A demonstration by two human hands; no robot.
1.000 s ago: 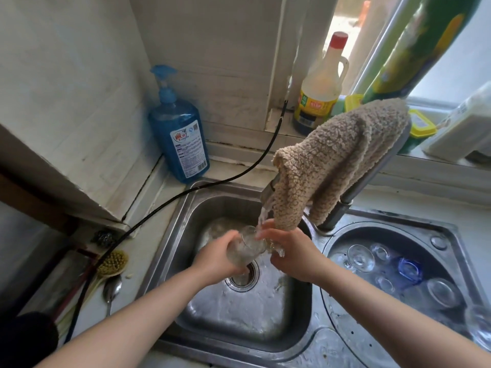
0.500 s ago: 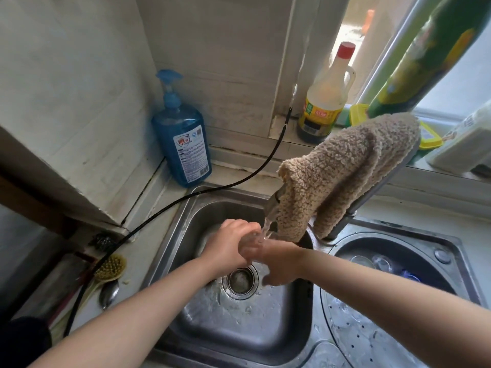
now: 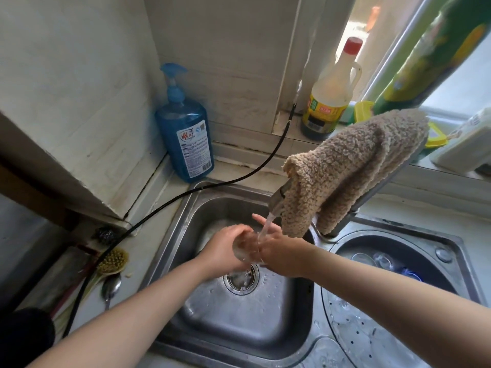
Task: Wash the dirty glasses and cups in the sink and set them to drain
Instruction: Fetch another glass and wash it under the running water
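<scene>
A clear drinking glass [image 3: 247, 248] is held over the square sink basin [image 3: 239, 322], right above the round drain strainer [image 3: 241, 279]. A thin stream of water [image 3: 265, 227] from the tap spout [image 3: 278, 200] runs down onto its rim. The left hand [image 3: 225, 251] wraps around the glass from the left, fingers [image 3: 240, 231] curled over its top and side. The right hand [image 3: 279, 254] meets it from the right; its fingers are curled against the glass on the near side, though one finger [image 3: 261, 219] sticks out straight behind the water stream. Whether any right fingers reach inside the glass cannot be told.

A tan, nubbly dishcloth [image 3: 345, 166] hangs draped over the tap's neck, just above and to the right of the hands. To the right lies a round second basin [image 3: 449, 251] with several clear glasses [image 3: 372, 260] and something blue [image 3: 411, 274] lying in it, partly hidden by the right forearm.

On the surface at the sink's back left corner stands a blue pump bottle of liquid soap [image 3: 186, 134]. A black cable [image 3: 202, 188] runs from the window ledge across the sink's corner and down the left side. On the ledge stands a red-capped bottle with a yellow label [image 3: 332, 94]. Left of the sink lie a bristle brush [image 3: 113, 261] and a metal spoon [image 3: 110, 288].
</scene>
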